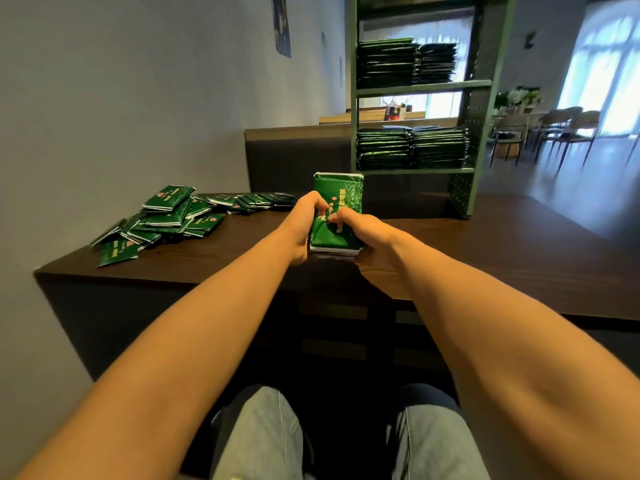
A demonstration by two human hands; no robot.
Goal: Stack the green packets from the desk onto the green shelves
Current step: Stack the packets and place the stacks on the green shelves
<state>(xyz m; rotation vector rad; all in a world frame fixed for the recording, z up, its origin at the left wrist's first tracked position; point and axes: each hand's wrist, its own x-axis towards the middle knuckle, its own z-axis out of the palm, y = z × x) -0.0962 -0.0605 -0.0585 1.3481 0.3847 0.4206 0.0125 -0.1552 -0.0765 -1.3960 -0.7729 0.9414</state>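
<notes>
- We've got a small bundle of green packets [337, 199] clamped between both hands, right over the near edge of the desk [502, 258], about mid-view.
- Our left hand [306, 225] grips the bundle's left side, with its fingers curled onto the top packet.
- Our right hand [363, 233] does the same from the right, its fingertips digging into the top wrapper so it crumples a bit.
- The top packet's far end tilts upward, and white edges of the ones beneath peek out at the near end. We honestly can't tell if the bundle touches the desk or floats just above it.
- A loose pile of packets [166, 220] sprawls across the desk's left end by the wall, well apart from our hands.
- The green shelves [422, 85] stand at the far side of the desk, behind the bundle and a bit right.
- The middle shelf has two shelf stacks [388, 64] side by side, and the lower shelf carries two lower stacks [412, 148] too.
- Some chairs [568, 126] sit way off to the right, and our jeans [259, 434] show at the bottom.
</notes>
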